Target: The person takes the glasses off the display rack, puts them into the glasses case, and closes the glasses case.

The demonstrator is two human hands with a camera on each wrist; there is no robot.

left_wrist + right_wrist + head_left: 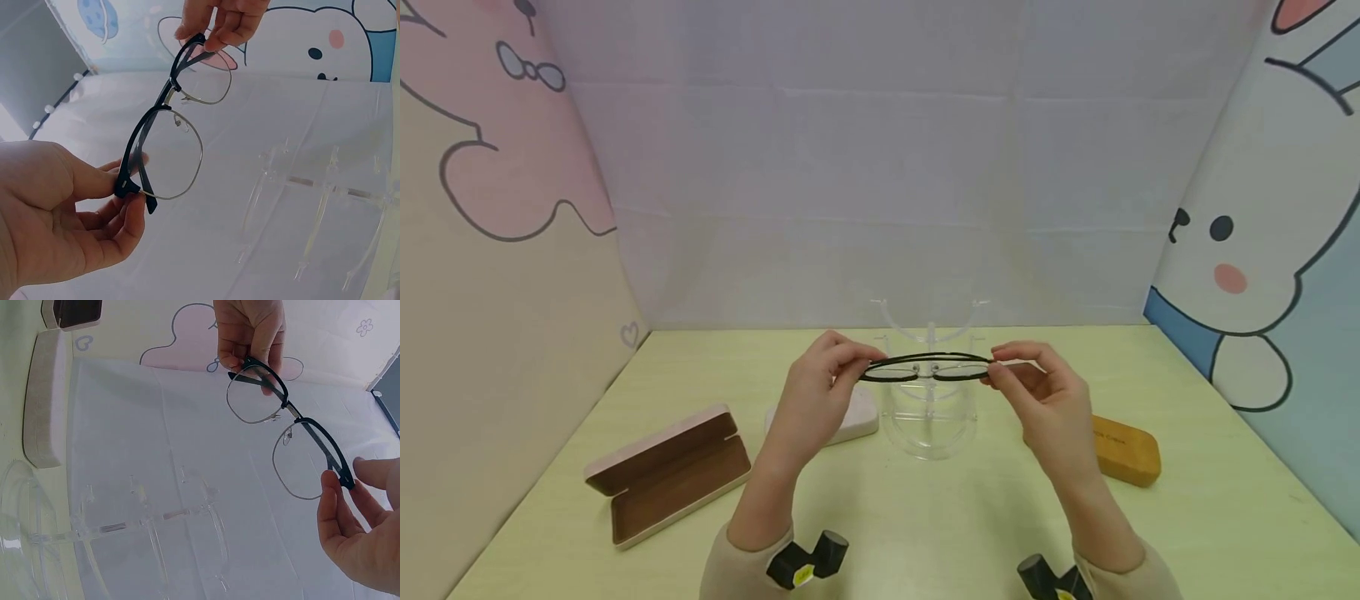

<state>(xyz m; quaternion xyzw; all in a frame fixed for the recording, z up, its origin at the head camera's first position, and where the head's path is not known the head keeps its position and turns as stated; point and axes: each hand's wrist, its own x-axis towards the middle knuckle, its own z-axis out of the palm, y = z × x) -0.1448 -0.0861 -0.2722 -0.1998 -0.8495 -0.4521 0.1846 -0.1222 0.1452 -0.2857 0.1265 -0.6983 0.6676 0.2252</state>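
A pair of eyeglasses (953, 357) with black upper rims, thin metal lower rims and clear lenses is held level in mid-air. At one end corner the left hand (811, 402) pinches it between thumb and fingers. The right hand (1051, 404) pinches the opposite corner the same way. Both wrist views show the temples folded in behind the lenses of the eyeglasses (164, 103). Just behind the eyeglasses stands a clear plastic display stand (929, 455) with several curved tiers. No other eyeglasses show on its tiers.
An open glasses case (681, 483) with a brown lining lies at the left. A closed white case (856, 423) sits partly behind the left hand. On the right, a mustard-yellow case (1127, 450) is partly hidden by the right hand. Cartoon-printed side panels and a white backdrop (880, 183) enclose the table.
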